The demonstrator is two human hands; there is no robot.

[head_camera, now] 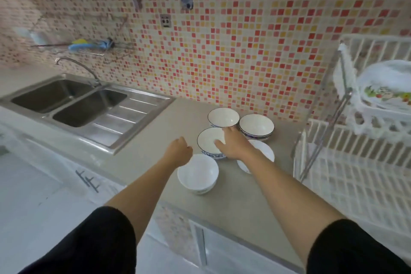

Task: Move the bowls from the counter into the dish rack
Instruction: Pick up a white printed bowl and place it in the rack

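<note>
Several bowls stand clustered on the grey counter point(144, 162). Two blue-patterned ones sit at the back, one on the left point(223, 118) and one on the right point(255, 127). My right hand point(231, 143) lies spread over the right side of a third blue-patterned bowl point(206, 142), thumb inside it and fingers at its far rim. A shallow white bowl point(265, 151) is partly hidden under my right wrist. A plain white bowl point(198, 173) stands nearest me. My left hand point(179, 151) hovers just left of the bowls with fingers curled, holding nothing. The white dish rack point(355, 184) stands at the right.
The rack's upper tier point(378, 115) holds white plates point(387, 87). A steel double sink point(73, 104) with a faucet point(75, 64) and a ribbed drainboard lies to the left. A mosaic tile wall runs behind the counter.
</note>
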